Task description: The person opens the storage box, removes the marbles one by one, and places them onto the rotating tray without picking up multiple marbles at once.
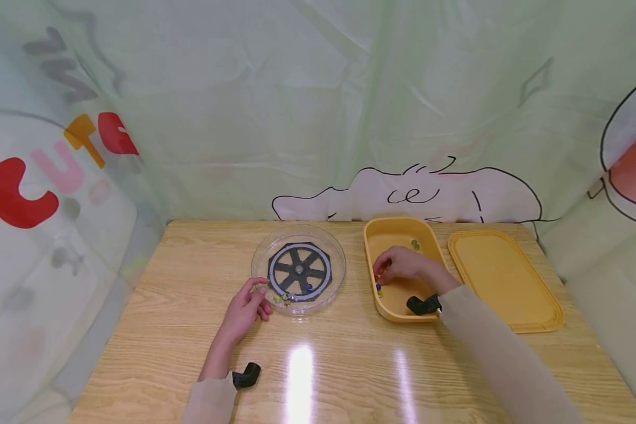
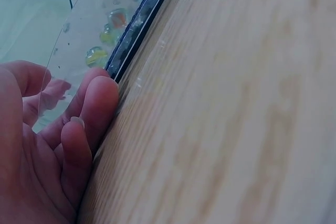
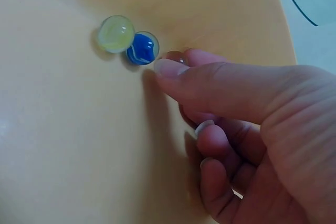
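My right hand (image 1: 398, 263) reaches into the yellow box (image 1: 401, 318) by its left wall. Thumb and forefinger pinch a reddish-brown marble (image 3: 175, 55), mostly covered by the fingertips. Close beside the thumb tip lie a blue marble (image 3: 143, 49) and a pale yellow marble (image 3: 116, 34) on the box floor. At the left, my left hand (image 1: 245, 306) rests against the edge of a clear round dish (image 1: 344, 265), its fingers loosely bent. Several marbles (image 2: 96, 56) sit inside the dish close to these fingers, and a dark spoked wheel shape (image 1: 299, 270) shows at its bottom.
Two greenish marbles (image 1: 415, 245) lie toward the back of the box. A yellow lid (image 1: 506, 280) lies flat on the wooden table (image 1: 191, 259) to the box's right. A printed curtain (image 1: 318, 118) hangs behind the table and along its sides.
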`<state>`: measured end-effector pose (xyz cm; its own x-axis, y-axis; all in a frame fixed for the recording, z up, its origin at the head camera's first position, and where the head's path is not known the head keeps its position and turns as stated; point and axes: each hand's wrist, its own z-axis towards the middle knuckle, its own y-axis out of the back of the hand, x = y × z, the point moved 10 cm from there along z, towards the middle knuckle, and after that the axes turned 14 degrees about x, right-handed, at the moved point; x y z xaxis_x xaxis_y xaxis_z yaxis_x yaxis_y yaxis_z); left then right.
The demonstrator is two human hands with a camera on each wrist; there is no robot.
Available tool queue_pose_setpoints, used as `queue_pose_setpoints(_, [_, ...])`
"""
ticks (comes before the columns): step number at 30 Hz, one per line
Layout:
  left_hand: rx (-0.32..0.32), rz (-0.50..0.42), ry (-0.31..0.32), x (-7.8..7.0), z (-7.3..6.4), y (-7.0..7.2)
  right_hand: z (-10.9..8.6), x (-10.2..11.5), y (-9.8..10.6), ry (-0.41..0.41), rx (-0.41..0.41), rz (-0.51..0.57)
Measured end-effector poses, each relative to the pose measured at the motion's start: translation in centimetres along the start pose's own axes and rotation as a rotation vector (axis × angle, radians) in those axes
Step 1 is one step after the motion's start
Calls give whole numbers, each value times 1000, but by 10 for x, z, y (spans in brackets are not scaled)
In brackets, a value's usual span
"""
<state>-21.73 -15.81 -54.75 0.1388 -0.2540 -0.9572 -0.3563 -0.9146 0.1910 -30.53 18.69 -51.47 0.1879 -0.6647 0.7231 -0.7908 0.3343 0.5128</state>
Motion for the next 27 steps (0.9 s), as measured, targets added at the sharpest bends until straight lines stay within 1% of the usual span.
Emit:
queue_pose_setpoints(6, [-6,10,1,1,-1,0,2,-2,-2,-6,0,6])
queue_pose_setpoints(12, [-13,25,-22,-4,-1,0,2,-3,-2,-9,-4,6])
queue_pose_setpoints(15, [-9,19,-27,-4,-1,0,2,-3,-2,-5,-3,1])
queue_pose_setpoints(20, [1,-2,-19,-3,-1,0,2,-5,-2,-24,2,14])
queue_pose_setpoints(27, [3,-3,-16,-2,-1,1,2,-4,-2,-46,4,12])
